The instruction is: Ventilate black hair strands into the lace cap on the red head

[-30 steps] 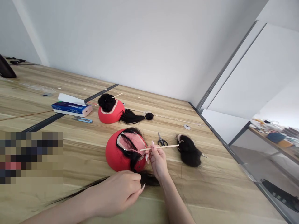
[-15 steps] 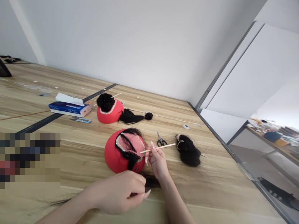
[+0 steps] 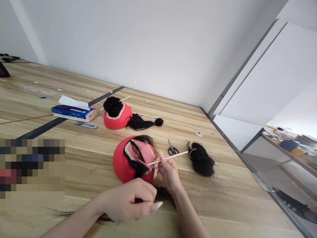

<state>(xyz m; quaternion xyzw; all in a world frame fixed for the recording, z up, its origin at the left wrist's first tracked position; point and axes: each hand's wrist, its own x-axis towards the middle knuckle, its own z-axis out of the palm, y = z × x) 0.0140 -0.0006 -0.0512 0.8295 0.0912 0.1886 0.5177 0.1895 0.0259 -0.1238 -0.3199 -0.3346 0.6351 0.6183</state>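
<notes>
A red dome-shaped head form [image 3: 121,165] stands before me, with a pink net cap [image 3: 146,150] on top edged by a pale band and pins. Black strands lie across the net and hang over the near side. My right hand [image 3: 168,170] pinches a thin wooden stick [image 3: 177,157], its left end at the net's right edge. My left hand [image 3: 130,200] is closed in front of the form; dark hair shows in the gap of its fingers. A lock of black hair [image 3: 162,194] runs behind it, and loose ends stick out under the forearm.
Behind stands another red form [image 3: 115,123] with bundled hair and a stick. A black hair bundle [image 3: 140,122], scissors [image 3: 172,148], a hairpiece [image 3: 201,160], a tissue pack [image 3: 71,112] and a blue thread snipper [image 3: 89,125] lie around. A wall bounds the wooden table.
The view has shifted slightly. My left hand has turned a little, its thumb now showing more. The stick stays in my right hand at the net.
</notes>
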